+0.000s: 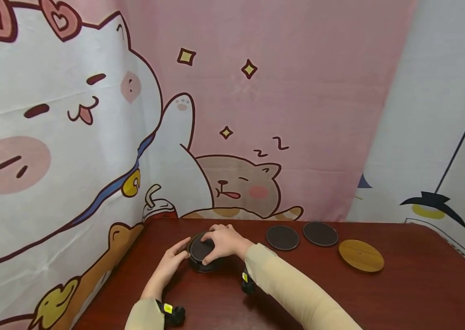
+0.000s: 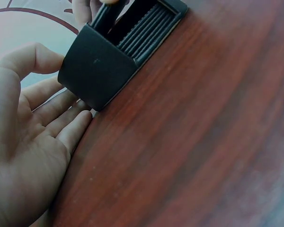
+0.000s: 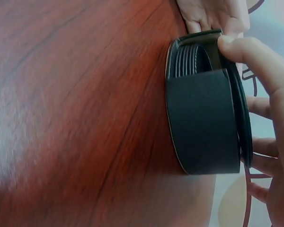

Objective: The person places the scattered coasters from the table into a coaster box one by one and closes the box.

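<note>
Along the left, a cartoon cat curtain (image 1: 51, 137) is hanging right down to the surface (image 1: 380, 302), a dark red wood top.

The left hand (image 1: 170, 263) is lying at the left side of a black round holder (image 1: 203, 263), fingers (image 2: 61, 118) straight and relaxed, their tips touching the holder's wall. Its grip is open, with nothing held, only resting against the holder. In the left wrist view the holder (image 2: 97, 71) is showing a ribbed stack of coasters standing in its open slot.

The holder is sitting near the back left corner of the surface, close to the curtain. The right hand (image 1: 226, 240) is coming over it from above, fingers curled round the edge of a dark coaster (image 1: 201, 249) lying on top of the holder. In the right wrist view the thumb (image 3: 255, 56) is pressing on the coaster's rim (image 3: 244, 123), with the other fingers (image 3: 260, 161) hooking it from the far side, so this grip is closed on the coaster.

Further right, well apart from the hands, two dark coasters (image 1: 282, 237) (image 1: 320, 233) are lying flat side by side, just short of touching. Right of them a wooden coaster (image 1: 361, 255) is lying a little nearer the front edge.
</note>
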`<state>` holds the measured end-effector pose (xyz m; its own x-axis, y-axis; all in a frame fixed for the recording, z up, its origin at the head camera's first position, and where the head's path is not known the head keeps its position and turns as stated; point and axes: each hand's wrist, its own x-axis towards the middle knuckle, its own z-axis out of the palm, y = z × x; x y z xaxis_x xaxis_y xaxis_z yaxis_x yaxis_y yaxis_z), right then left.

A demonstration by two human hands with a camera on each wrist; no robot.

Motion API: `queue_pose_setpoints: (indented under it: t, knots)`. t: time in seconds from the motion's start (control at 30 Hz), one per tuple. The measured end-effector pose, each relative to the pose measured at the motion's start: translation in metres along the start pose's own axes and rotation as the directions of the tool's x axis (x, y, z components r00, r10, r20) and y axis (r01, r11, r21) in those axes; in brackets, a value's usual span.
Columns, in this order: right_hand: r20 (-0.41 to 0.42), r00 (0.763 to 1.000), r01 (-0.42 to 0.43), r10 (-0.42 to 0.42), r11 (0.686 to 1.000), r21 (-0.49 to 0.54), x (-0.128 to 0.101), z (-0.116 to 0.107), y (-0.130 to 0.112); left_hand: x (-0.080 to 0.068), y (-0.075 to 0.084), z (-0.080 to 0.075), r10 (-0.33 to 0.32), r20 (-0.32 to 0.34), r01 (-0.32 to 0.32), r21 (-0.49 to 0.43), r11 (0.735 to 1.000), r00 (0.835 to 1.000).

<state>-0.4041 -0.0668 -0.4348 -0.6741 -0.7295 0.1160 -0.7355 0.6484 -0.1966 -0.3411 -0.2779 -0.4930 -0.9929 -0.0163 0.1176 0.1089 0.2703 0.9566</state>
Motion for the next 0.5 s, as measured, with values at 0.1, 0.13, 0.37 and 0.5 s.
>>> queue_pose_setpoints:
  t: [0.1,0.13,0.37,0.5]
  knots:
    - [-0.009,1.000,-0.010,0.010,1.000,-0.008,0.0006,0.0011,-0.0039,0.0001,0.0004,0.0001,-0.001,0.001,0.001,0.000,1.000,1.000]
    - [-0.010,1.000,-0.014,0.014,1.000,-0.011,0.0004,0.0014,-0.0050,0.0001,0.0010,0.0003,0.001,0.001,-0.001,0.000,1.000,1.000]
    - [-0.020,0.999,-0.041,0.040,0.997,-0.061,-0.0010,0.0072,-0.0088,0.0006,0.0018,0.0002,-0.003,-0.009,0.002,-0.006,1.000,1.000]
    - [-0.017,0.999,-0.047,0.046,0.998,-0.045,-0.0043,0.0084,-0.0082,0.0004,-0.0002,0.0009,-0.007,-0.010,0.007,-0.008,1.000,1.000]
